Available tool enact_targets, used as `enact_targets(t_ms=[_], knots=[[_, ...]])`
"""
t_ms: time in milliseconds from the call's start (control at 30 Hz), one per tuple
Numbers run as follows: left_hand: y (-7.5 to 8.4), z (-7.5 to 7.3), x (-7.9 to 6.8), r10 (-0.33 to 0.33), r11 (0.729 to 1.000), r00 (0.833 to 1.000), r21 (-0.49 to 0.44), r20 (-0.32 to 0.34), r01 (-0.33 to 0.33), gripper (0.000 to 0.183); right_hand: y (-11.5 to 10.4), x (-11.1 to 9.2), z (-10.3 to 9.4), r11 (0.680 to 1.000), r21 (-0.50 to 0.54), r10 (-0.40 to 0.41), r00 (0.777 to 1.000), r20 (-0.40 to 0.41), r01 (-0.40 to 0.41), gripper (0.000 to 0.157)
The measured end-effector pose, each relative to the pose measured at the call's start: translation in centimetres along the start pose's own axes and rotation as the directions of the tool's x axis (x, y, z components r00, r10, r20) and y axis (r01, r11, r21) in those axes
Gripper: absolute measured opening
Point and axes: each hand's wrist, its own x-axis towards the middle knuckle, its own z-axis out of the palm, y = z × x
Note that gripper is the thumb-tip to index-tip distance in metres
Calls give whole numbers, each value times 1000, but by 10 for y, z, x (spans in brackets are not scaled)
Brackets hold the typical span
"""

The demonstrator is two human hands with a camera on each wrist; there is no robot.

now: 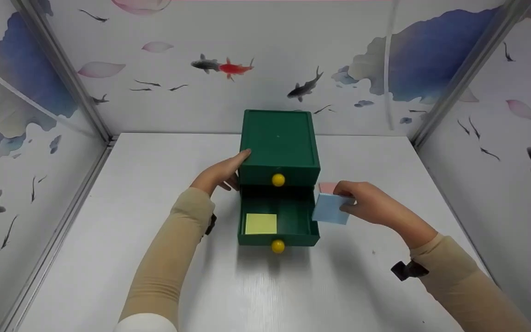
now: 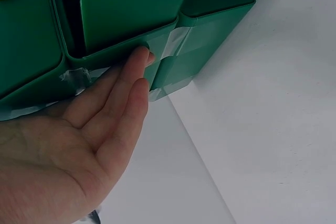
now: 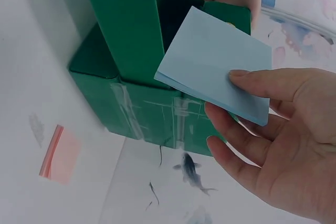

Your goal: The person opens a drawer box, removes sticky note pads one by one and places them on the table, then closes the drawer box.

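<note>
A green two-drawer box (image 1: 278, 138) stands on the table with its lower drawer (image 1: 297, 216) pulled out. Inside that drawer, at the front left, lies a yellow sticky note pad (image 1: 261, 224). My left hand (image 1: 219, 175) rests against the box's left side, thumb at the top edge; its fingers (image 2: 123, 98) reach along the side wall in the left wrist view. Just right of the drawer, my right hand (image 1: 367, 203) pinches a light blue sticky note pad (image 3: 220, 61) between thumb and fingers. A pink sticky note pad (image 3: 62, 153) lies on the table, partly hidden behind the blue pad in the head view.
The upper drawer is closed, with a yellow round knob (image 1: 278, 180); a second knob (image 1: 278, 246) is on the lower drawer. Clear tape (image 3: 181, 114) crosses the box's side. White walls (image 1: 265, 92) painted with fish and petals enclose the white table (image 1: 155, 258).
</note>
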Motion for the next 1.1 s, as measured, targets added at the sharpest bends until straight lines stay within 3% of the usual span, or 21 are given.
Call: enact_targets(t_ms=[433,667,867,1100], knots=[[-2,-2,-1,-8,1000,1000,-7,0,8,97,58,-20,24,987,46,155,988,-11,-155,20],[0,-1,0,-5,1000,1000,0,2,5,96,85,-26,30,962,78,262,965,-8,-260,19],[2,-1,-2,-2,1000,1000,-2,0,2,95,105,-25,33,947,109,309,950,-39,-303,18],[1,1,-3,-8,1000,1000,-4,-3,8,96,121,-22,39,929,128,356,932,-60,-347,27]])
